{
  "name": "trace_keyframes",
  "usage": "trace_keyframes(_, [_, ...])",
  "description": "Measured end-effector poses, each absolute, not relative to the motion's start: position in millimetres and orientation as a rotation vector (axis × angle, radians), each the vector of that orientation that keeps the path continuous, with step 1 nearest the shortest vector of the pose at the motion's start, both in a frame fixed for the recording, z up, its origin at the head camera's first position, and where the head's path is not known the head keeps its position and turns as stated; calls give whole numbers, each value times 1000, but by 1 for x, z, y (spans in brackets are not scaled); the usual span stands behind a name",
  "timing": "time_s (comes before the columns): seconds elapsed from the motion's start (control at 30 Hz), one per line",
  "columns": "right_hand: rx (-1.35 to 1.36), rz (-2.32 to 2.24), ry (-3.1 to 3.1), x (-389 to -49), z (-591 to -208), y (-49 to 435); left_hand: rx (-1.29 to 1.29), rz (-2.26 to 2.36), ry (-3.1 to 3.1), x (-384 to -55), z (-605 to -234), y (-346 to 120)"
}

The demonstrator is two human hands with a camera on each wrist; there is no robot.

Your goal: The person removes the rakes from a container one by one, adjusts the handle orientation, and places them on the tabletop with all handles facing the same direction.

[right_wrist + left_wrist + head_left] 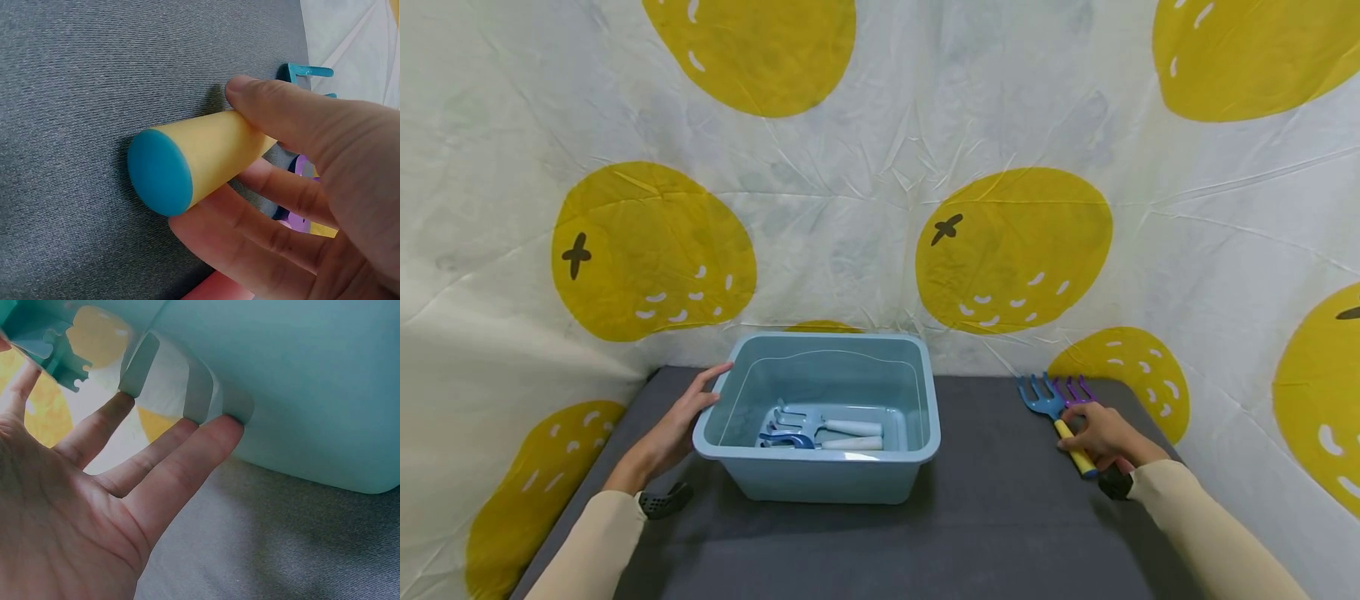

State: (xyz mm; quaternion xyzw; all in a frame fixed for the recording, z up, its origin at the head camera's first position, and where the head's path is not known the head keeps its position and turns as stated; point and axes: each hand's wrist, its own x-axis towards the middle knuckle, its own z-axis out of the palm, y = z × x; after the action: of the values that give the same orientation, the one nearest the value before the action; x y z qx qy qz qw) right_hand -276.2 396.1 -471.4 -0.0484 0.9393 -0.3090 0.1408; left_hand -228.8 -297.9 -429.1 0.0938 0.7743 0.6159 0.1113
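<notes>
A light blue plastic basin (816, 479) stands on the dark table. My left hand (673, 429) lies along its left side; in the left wrist view the extended fingers (178, 478) touch the outer wall with their tips. On the right, my right hand (1108, 437) holds a blue garden hand fork (1042, 402) by its yellow handle (219, 144), thumb on one side and fingers on the other. Its tines point away from me. Beside it lies a purple hand fork (1081, 389), whose pinkish-red handle (219, 289) is mostly hidden by the hand.
Inside the basin lie a pale blue hand fork (801, 423) and a dark blue tool (790, 439), with white handles showing. Behind the table (985, 517) hangs a white cloth (865, 250) printed with yellow fruit; it meets the table's back edge.
</notes>
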Motion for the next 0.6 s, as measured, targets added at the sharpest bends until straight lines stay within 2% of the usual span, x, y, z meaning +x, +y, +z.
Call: trace_keyframes(0.6, [-136,-896,2696,-274,-473,399,264,1796,2285,-229,-429,-298])
